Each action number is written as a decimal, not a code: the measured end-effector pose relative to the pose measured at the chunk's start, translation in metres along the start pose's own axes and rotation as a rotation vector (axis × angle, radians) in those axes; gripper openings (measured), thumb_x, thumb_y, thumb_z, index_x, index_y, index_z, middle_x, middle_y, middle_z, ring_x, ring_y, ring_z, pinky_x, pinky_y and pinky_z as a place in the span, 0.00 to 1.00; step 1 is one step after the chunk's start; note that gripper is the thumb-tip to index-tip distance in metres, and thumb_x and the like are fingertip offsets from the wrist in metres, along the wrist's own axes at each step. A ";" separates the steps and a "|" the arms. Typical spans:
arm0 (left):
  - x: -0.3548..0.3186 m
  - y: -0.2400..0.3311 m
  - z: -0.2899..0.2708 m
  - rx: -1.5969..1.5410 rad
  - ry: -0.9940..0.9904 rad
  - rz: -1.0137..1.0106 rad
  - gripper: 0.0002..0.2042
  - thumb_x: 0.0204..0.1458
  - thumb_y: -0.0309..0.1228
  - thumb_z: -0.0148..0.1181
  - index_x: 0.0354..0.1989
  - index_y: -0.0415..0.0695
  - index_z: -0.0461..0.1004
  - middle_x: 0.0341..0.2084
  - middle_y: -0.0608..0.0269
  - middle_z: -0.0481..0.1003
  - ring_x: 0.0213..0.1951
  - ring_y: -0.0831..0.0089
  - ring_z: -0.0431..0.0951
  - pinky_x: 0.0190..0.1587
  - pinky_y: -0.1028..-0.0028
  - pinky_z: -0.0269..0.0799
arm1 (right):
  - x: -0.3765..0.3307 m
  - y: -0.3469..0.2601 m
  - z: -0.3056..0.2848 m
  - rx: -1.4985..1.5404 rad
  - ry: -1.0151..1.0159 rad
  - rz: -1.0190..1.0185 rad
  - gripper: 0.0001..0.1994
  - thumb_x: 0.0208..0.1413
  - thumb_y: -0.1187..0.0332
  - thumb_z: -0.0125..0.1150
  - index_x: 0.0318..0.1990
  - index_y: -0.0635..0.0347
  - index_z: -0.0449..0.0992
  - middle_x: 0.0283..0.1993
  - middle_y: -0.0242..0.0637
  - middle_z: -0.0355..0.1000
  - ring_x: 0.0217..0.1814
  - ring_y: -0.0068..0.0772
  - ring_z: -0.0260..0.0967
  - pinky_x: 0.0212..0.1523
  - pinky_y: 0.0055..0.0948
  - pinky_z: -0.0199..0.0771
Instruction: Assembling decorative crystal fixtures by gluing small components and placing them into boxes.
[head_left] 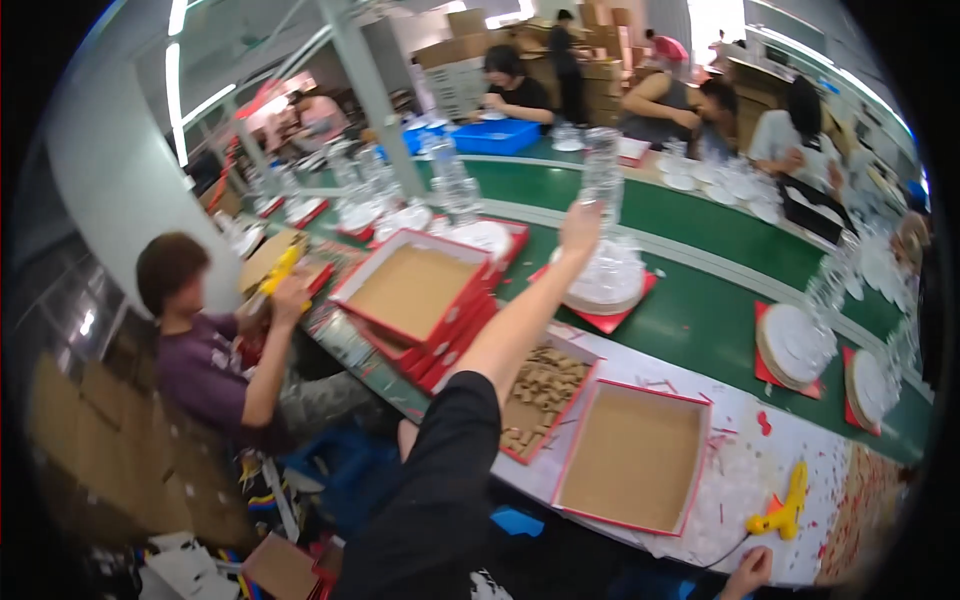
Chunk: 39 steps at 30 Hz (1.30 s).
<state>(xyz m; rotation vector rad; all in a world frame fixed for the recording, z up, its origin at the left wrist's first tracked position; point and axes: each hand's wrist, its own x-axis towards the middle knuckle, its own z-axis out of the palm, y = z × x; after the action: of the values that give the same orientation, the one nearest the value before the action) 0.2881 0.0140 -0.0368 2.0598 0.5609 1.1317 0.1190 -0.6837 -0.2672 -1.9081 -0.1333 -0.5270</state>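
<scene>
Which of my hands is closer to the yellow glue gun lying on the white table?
Right. Your right hand is just below the glue gun in view; your left hand is far forward and left, at the clear plastic stack.

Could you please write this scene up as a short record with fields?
Left hand: gripping the lower part of a tall clear stack
Right hand: at the lower edge, near a yellow glue gun; whether it holds anything is unclear
Table: open red-edged box with a bare brown bottom, right of small brown pieces
Left of the arm: piled open boxes
Co-worker at left: holding a yellow tool
</scene>
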 end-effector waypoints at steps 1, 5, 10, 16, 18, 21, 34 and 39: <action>-0.011 0.018 -0.008 -0.141 0.068 0.131 0.24 0.56 0.52 0.50 0.36 0.38 0.73 0.31 0.43 0.75 0.38 0.49 0.76 0.40 0.57 0.68 | 0.001 -0.007 -0.004 -0.064 -0.009 0.052 0.15 0.63 0.66 0.47 0.23 0.58 0.61 0.19 0.25 0.56 0.20 0.15 0.51 0.20 0.17 0.52; -0.033 0.076 -0.087 -0.423 -0.210 0.030 0.30 0.55 0.58 0.50 0.38 0.37 0.75 0.29 0.57 0.75 0.33 0.73 0.75 0.35 0.69 0.70 | 0.001 -0.052 0.006 -0.070 -0.046 0.135 0.15 0.64 0.64 0.47 0.25 0.60 0.62 0.22 0.26 0.57 0.23 0.16 0.54 0.24 0.18 0.56; -0.113 0.161 -0.144 -0.766 -0.401 -0.155 0.32 0.57 0.56 0.47 0.50 0.36 0.73 0.38 0.64 0.77 0.37 0.77 0.75 0.37 0.74 0.71 | 0.002 -0.026 -0.004 -0.032 -0.037 0.196 0.11 0.63 0.67 0.47 0.29 0.61 0.69 0.23 0.24 0.61 0.25 0.16 0.57 0.25 0.19 0.59; -0.196 0.132 -0.179 -0.902 -0.400 -0.202 0.39 0.55 0.63 0.35 0.60 0.37 0.59 0.58 0.53 0.63 0.55 0.49 0.69 0.51 0.51 0.71 | 0.016 -0.093 0.051 -0.153 0.244 0.041 0.10 0.59 0.68 0.53 0.28 0.63 0.73 0.20 0.25 0.63 0.22 0.16 0.58 0.24 0.22 0.62; -0.215 0.103 -0.173 -0.928 -0.471 -0.151 0.40 0.54 0.63 0.36 0.60 0.37 0.58 0.58 0.53 0.63 0.54 0.48 0.70 0.54 0.51 0.68 | 0.011 -0.092 0.048 -0.288 0.256 0.035 0.10 0.57 0.66 0.55 0.28 0.63 0.75 0.19 0.34 0.71 0.20 0.22 0.66 0.24 0.25 0.66; -0.241 0.126 -0.162 -0.833 -0.414 -0.159 0.41 0.53 0.64 0.37 0.60 0.36 0.58 0.57 0.53 0.63 0.52 0.50 0.71 0.55 0.52 0.68 | 0.008 -0.113 0.041 -0.328 0.294 0.073 0.10 0.55 0.67 0.56 0.27 0.64 0.75 0.17 0.34 0.70 0.19 0.20 0.66 0.23 0.23 0.66; -0.257 0.130 -0.100 -0.340 -0.471 0.096 0.30 0.59 0.60 0.36 0.19 0.44 0.51 0.18 0.74 0.51 0.24 0.82 0.51 0.26 0.75 0.46 | 0.003 -0.117 0.036 -0.254 0.302 0.082 0.11 0.53 0.66 0.58 0.25 0.64 0.74 0.15 0.38 0.67 0.16 0.26 0.66 0.20 0.26 0.63; -0.254 0.117 -0.089 -0.367 -0.390 0.121 0.31 0.58 0.61 0.37 0.18 0.44 0.51 0.17 0.76 0.50 0.22 0.82 0.50 0.24 0.74 0.44 | 0.004 -0.117 0.041 -0.323 0.277 0.064 0.10 0.55 0.67 0.56 0.26 0.64 0.76 0.17 0.32 0.71 0.18 0.16 0.66 0.22 0.20 0.64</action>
<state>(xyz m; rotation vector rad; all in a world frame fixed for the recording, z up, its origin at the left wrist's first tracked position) 0.0841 -0.1960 -0.0537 1.9334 0.0328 0.7943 0.0955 -0.6013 -0.1778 -2.1190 0.2045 -0.8006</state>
